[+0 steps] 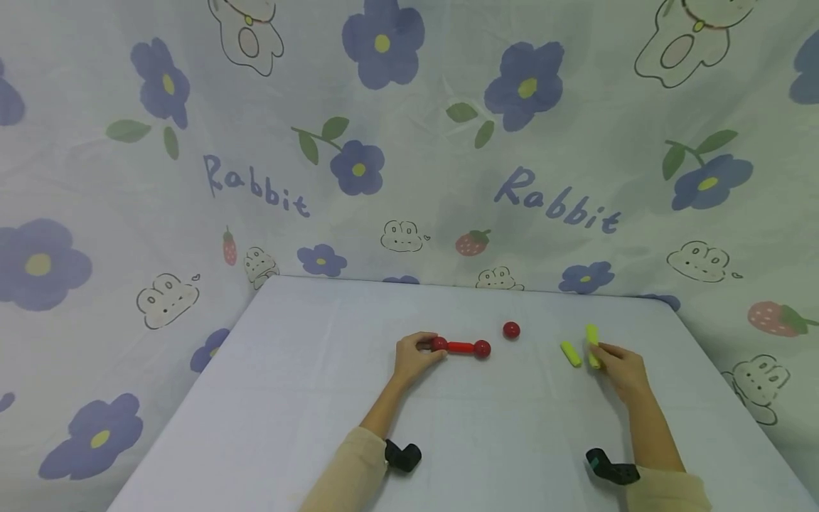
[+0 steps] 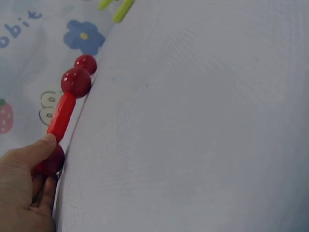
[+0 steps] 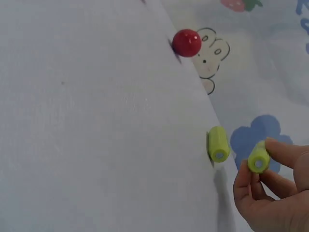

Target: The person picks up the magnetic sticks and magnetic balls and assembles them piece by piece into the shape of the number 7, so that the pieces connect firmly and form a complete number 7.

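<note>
My left hand [image 1: 412,359] grips the dark red ball [image 2: 52,160] at the near end of a bright red rod [image 1: 460,348]. A second dark red ball [image 1: 483,348] sits on the rod's other end, touching it. My right hand [image 1: 622,368] pinches a yellow-green stick [image 3: 259,159] between thumb and fingers. A grey disc shows in the end of that stick in the right wrist view. Just left of the right hand, another yellow-green stick [image 1: 571,354] lies on the table. A loose red ball [image 1: 511,330] rests between the two hands, toward the back.
The white table [image 1: 499,441] reaches to a patterned cloth [image 1: 441,192] with flowers and rabbits, hung behind and at the sides. A black device [image 1: 403,456] is strapped at the left wrist and another [image 1: 612,468] at the right.
</note>
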Tool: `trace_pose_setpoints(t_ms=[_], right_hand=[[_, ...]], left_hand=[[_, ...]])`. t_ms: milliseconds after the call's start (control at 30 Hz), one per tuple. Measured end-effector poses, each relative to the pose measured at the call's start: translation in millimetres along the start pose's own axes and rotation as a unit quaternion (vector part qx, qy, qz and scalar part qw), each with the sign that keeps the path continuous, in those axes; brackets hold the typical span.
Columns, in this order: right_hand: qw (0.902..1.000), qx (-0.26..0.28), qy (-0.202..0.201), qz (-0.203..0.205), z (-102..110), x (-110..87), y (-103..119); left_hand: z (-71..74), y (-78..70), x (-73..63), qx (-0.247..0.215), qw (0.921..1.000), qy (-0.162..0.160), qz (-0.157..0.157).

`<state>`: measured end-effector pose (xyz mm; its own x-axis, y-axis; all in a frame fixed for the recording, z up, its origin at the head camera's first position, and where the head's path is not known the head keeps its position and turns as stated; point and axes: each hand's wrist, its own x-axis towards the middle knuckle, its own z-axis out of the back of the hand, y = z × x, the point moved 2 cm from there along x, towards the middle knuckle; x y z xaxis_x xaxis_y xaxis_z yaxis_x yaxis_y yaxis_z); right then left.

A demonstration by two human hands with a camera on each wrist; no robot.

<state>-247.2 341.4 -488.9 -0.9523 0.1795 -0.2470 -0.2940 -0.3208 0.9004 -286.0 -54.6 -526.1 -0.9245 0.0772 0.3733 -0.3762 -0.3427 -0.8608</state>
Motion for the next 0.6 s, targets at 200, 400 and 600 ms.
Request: trace_pose_setpoints(t_ms=[200,400,600], right_hand=[[0.9815,0.186,0.046,-0.002,-8,-5.2,2],[0.9571,0.278,0.079,0.011,-16,-12.0,7],[0.9623,0.252,0.099,0.023,-24,-18.9,10]], left_hand=[[-0.1,-0.1,0.1,0.002,1.0,0.001,0.003],[0.3,-1.0,0.0,0.001,1.0,0.002,0.003],[0.4,-0.9,0.1,0.0,1.0,0.002,0.005]])
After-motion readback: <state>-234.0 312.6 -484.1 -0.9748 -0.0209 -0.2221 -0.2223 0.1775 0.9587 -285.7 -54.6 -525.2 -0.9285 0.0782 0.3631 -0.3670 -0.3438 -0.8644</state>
